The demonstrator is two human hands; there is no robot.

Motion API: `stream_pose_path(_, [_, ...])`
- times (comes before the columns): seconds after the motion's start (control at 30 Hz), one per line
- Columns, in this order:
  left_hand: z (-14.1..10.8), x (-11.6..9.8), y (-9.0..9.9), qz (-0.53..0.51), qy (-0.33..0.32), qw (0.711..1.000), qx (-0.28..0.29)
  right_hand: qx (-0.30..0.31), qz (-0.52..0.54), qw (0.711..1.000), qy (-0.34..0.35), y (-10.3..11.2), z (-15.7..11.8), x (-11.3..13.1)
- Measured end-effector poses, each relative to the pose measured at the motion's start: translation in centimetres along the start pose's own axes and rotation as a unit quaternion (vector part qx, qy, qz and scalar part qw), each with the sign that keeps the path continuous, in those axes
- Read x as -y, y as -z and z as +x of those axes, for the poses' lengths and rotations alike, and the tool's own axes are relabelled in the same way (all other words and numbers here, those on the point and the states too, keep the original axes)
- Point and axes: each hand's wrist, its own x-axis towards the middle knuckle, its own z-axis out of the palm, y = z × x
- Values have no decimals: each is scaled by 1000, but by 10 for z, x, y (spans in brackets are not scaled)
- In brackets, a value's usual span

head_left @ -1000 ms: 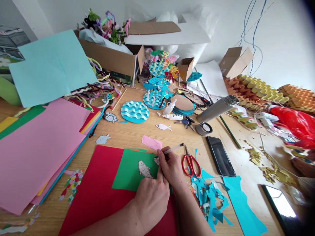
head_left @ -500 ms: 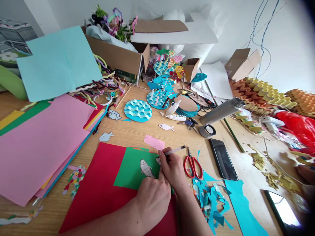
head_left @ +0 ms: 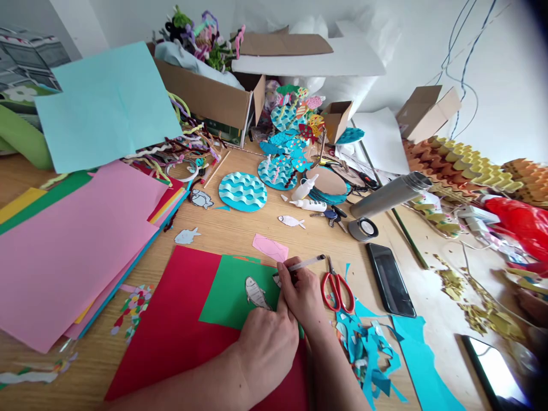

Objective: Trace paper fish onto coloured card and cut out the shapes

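My right hand (head_left: 302, 294) is closed on a pen (head_left: 309, 262), its tip near a small fish cutout (head_left: 277, 279) that my fingers partly cover. My left hand (head_left: 268, 337) lies over the green sheet (head_left: 220, 299) and reaches to the same cutout; its fingertips are hidden under the right hand. A white fish cutout (head_left: 257, 292) with drawn lines rests on the green sheet, just above my left knuckles. Beneath is a large red sheet (head_left: 171, 337). Above the green sheet lies a pink piece (head_left: 269, 247) with a drawn outline.
Red-handled scissors (head_left: 338, 291) lie right of my hands, by blue scraps (head_left: 370, 359) and a phone (head_left: 391, 279). Farther back are a steel flask (head_left: 387, 196), glue bottles (head_left: 309, 204) and a wavy blue disc (head_left: 242, 192). Pink sheets (head_left: 72, 245) are stacked left.
The camera view has shifted slightly, moving most of the scene a little to the right. Both hands keep nearly the same pose over the green sheet.
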Motion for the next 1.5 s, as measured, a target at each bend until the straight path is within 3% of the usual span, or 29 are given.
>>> stream_pose_path(1.2, [0,0,0,-17,5,999,28,8,-28,999,22,2,-1,2])
stream_pose_path(1.5, [-1,0,-2,-5,2,1000,0,5,-32,999,22,3,-2,1])
